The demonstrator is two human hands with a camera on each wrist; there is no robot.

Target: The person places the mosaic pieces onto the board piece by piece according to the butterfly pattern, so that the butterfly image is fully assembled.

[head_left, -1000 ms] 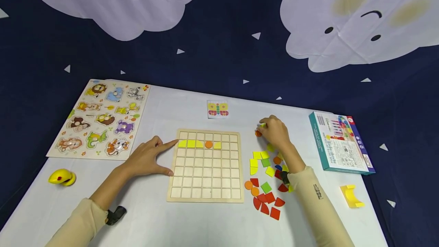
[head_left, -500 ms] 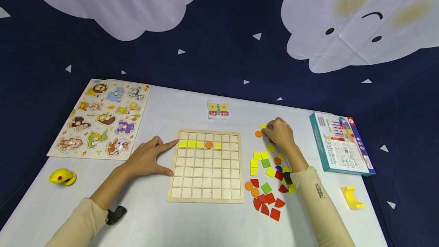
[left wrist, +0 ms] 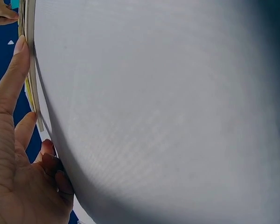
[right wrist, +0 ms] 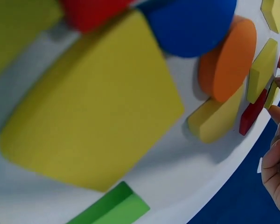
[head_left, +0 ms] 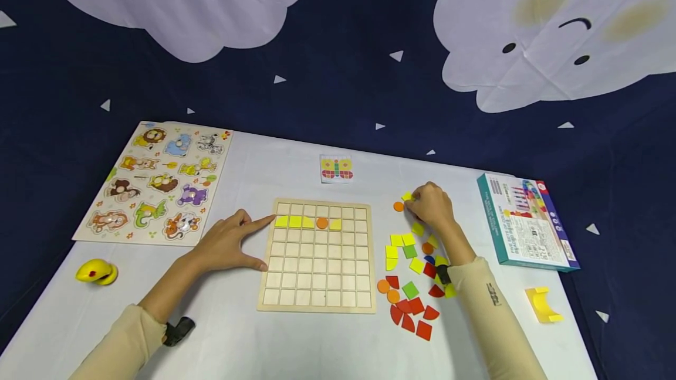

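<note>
I have the left hand touching the wooden board at nine o'clock, thumb and pointer spread wide. At two o'clock from the board, my right hand pinches a yellow piece near an orange circle.

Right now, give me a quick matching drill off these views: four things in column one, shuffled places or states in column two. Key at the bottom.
Column one
1. Left hand
2. Butterfly card
3. Right hand
4. Teal-edged box

Column two
A. Near the right edge of the table
B. Pinching a loose yellow tile
C. Touching the left edge of the grid board
D. Lying beyond the grid board's far edge

Pairs: 1-C, 2-D, 3-B, 4-A
</note>
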